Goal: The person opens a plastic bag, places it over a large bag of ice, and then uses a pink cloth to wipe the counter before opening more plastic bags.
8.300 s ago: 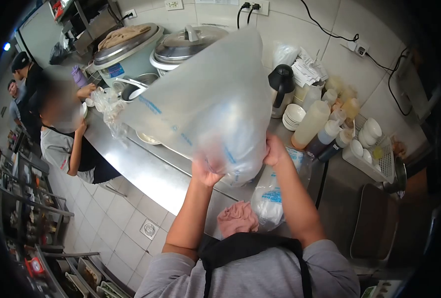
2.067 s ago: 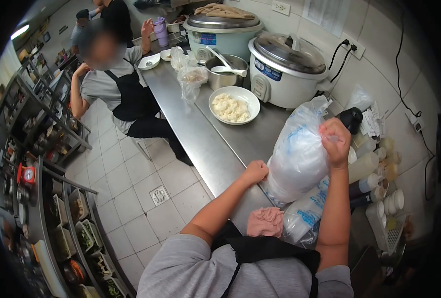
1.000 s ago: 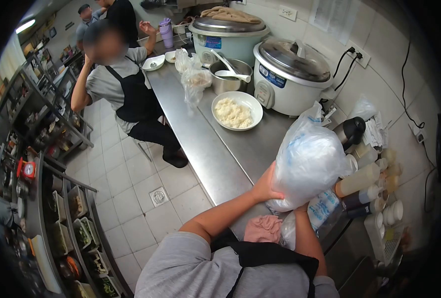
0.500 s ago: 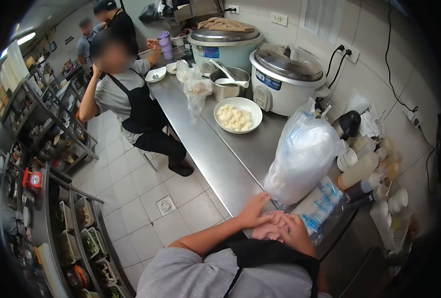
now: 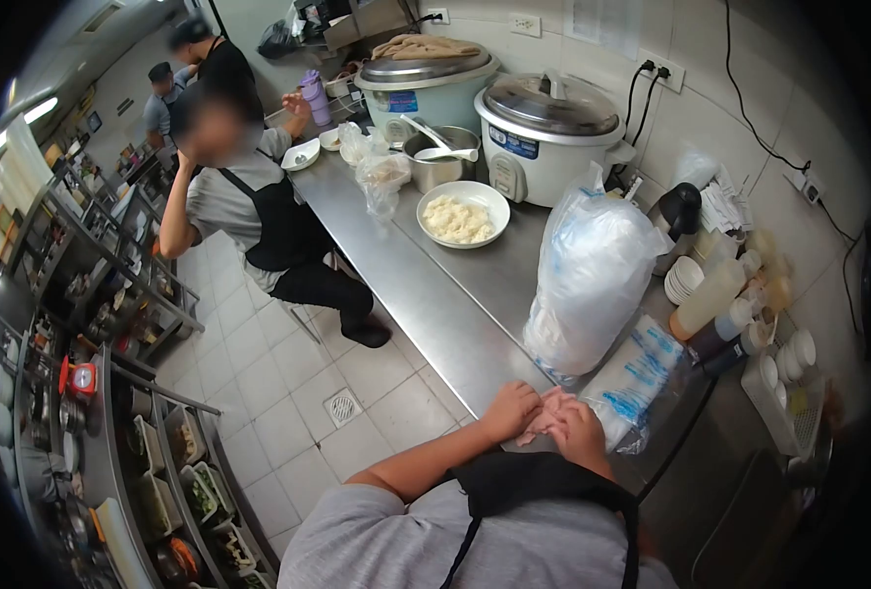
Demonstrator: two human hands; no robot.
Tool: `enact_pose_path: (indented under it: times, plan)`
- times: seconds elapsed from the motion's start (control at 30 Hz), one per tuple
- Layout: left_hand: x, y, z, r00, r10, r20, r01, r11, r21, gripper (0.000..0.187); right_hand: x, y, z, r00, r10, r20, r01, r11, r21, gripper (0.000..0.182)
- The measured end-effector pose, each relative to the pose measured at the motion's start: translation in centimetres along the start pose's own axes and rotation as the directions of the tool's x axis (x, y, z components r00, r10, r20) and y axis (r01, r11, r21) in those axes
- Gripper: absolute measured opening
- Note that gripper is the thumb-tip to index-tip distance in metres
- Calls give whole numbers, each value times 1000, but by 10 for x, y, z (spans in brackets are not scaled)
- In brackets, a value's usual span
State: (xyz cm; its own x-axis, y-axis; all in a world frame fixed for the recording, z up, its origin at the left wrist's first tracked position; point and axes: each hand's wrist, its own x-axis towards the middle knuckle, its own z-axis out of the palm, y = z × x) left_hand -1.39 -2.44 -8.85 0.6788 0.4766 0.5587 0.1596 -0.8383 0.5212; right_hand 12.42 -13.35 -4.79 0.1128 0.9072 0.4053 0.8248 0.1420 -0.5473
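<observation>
A crumpled pink piece of thin material (image 5: 551, 412) lies between my hands at the near edge of the steel counter. My left hand (image 5: 512, 410) is closed at its left side, fingers curled onto it. On its right side my right hand (image 5: 581, 432) has its fingers bent round it. Just beyond stands a large bundle wrapped in clear plastic (image 5: 593, 275). Beside my right hand lies a flat pack of plastic bags with blue print (image 5: 637, 378). Whether the pink piece is cloth, plastic or something else is unclear.
A white bowl of rice-like food (image 5: 463, 214), a metal pot (image 5: 440, 167) and two large cookers (image 5: 544, 137) (image 5: 421, 93) stand farther along the counter (image 5: 406, 275). Squeeze bottles (image 5: 707, 299) are at the right. A seated person (image 5: 249, 206) is across the counter's left side.
My left hand's fingers, spread before, have curled in against the pink piece. Both hands appear slightly higher in view, and the camera view has shifted a little.
</observation>
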Motion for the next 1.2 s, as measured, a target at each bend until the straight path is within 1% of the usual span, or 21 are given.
enact_pose_path:
  times: [0.1, 0.13, 0.2, 0.23, 0.3, 0.33, 0.43, 0.5, 0.53, 0.63, 0.73, 0.83, 0.93, 1.03, 1.13, 1.2]
  plan:
    - [2, -9, -8, 995, -104, -4, 104, 989, 109, 14, -12, -16, -31, 988, 136, 74, -141, 988, 69, 15]
    - [4, -7, -11, 990, -139, -24, 141, 982, 126, 16, -19, -13, -36, 978, 184, 99, -184, 983, -6, 16]
    - [18, 5, -12, 993, -83, -80, 89, 993, 73, 16, -36, 0, -48, 948, 283, 144, -259, 952, -163, 18]
    - [26, 11, -11, 992, -59, -113, 65, 997, 49, 16, -42, 6, -50, 933, 340, 118, -306, 922, -236, 22]
    - [41, 28, -5, 992, 104, 74, -100, 994, -53, 16, -48, 16, -49, 897, 439, 55, -390, 842, -373, 30]
    - [47, 35, 2, 969, 190, 157, -174, 978, -115, 17, -48, 16, -48, 905, 424, 41, -373, 834, -406, 33]
    - [46, 52, 38, 865, 378, 330, -289, 913, -289, 23, -47, 19, -36, 921, 389, -16, -344, 794, -500, 42]
    - [36, 55, 56, 854, 304, 422, -210, 944, -256, 31, -54, 28, -22, 923, 376, -78, -354, 755, -552, 46]
    - [33, 52, 64, 845, 265, 465, -171, 957, -235, 35, -55, 28, -22, 911, 403, -90, -389, 768, -509, 44]
    - [33, 46, 58, 861, 194, 471, -50, 953, -300, 44, -65, 46, -22, 943, 304, -136, -331, 817, -472, 34]
    - [25, 42, 65, 913, 176, 369, -57, 948, -313, 49, -57, 40, -29, 964, 228, -138, -266, 875, -404, 21]
    - [29, 47, 59, 923, 170, 344, -72, 958, -278, 42, -53, 38, -30, 984, 118, -134, -138, 979, -149, 15]
    - [26, 35, 74, 928, 178, 328, -40, 922, -386, 31, -56, 40, -28, 988, 81, -133, -83, 996, -11, 25]
    - [26, 34, 76, 965, 133, 228, -21, 899, -438, 16, -52, 26, -21, 975, -43, -219, 33, 998, -50, 46]
    - [30, 37, 60, 941, 113, 318, 34, 907, -420, 13, -47, 20, -19, 975, 24, -220, -33, 999, -36, 69]
    - [32, 38, 59, 938, 85, 337, 90, 878, -470, 13, -48, 25, -22, 980, 23, -196, -42, 995, -91, 76]
